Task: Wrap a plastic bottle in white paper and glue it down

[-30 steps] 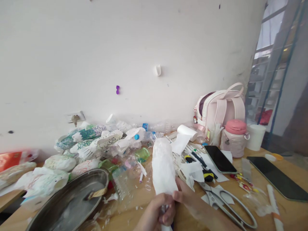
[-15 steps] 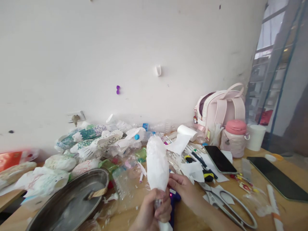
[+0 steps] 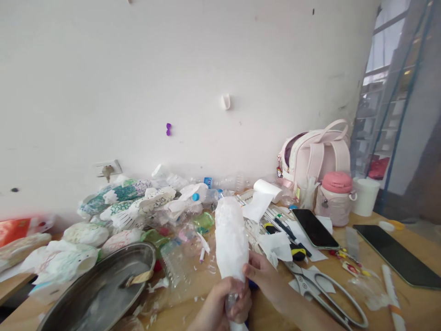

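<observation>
A plastic bottle wrapped in white paper (image 3: 231, 236) stands roughly upright in the middle of the view. My left hand (image 3: 230, 299) is wrapped round its lower, narrower end, where clear plastic shows between the fingers. At the lower right side of the wrapping, my right hand (image 3: 263, 276) presses with its thumb in front and its fingers bent behind the edge. A strip of white paper hangs below the left hand. Behind the hands, a dark blue tool is mostly hidden.
At the left are a metal basin (image 3: 99, 289) with a brush and several painted paper-wrapped bottles (image 3: 134, 191). Scissors (image 3: 320, 289), a phone (image 3: 315, 228) and another phone (image 3: 396, 253) lie at the right. Behind stand a paper roll (image 3: 267, 189), a pink backpack (image 3: 315, 156) and a pink-lidded bottle (image 3: 336, 197).
The wrapped bottle has shifted slightly right and down and turned a little. Both hands stay on it, the right hand's thumb now lower on the side.
</observation>
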`<state>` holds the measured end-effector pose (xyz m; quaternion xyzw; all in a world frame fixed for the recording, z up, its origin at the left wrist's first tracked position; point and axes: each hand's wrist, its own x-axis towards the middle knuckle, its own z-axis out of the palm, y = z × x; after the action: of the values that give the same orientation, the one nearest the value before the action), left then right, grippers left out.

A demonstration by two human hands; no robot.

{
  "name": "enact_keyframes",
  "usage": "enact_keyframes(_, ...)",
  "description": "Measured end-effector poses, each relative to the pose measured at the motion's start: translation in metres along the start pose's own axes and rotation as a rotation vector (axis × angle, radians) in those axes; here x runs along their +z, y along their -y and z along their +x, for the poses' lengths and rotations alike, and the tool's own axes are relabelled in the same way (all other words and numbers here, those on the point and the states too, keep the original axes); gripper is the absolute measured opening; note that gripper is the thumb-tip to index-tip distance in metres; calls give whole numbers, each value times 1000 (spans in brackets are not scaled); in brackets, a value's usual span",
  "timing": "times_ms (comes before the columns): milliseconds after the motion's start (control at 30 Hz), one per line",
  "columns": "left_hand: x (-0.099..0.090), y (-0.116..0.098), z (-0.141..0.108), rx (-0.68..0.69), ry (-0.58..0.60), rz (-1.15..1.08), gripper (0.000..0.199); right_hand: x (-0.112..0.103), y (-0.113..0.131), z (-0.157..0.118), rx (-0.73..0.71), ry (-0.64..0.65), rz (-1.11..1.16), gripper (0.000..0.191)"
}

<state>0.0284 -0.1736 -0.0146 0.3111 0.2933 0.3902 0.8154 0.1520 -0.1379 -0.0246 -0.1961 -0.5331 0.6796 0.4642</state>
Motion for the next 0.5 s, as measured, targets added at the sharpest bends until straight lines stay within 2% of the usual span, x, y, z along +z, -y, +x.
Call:
enact_keyframes(133, 1, -4, -1, 54, -104, 174, 23, -1, -2, -1, 12, -1, 12, 52)
enact_keyframes(233, -1, -7, 3, 176, -248, 360, 26, -3, -1, -1, -57, -52, -2, 49)
enact_keyframes(300, -5, -9, 7, 231, -326, 398, 26, -3, 0, -1, -111, -80, -34, 48)
enact_keyframes(433, -8, -13, 9, 231, -370, 417, 31, -3, -1, -5, -150, -53, -128, 52)
enact_keyframes(500, -6, -15, 5, 185, -355, 393, 32, -3, -3, -6, -171, -27, -183, 53)
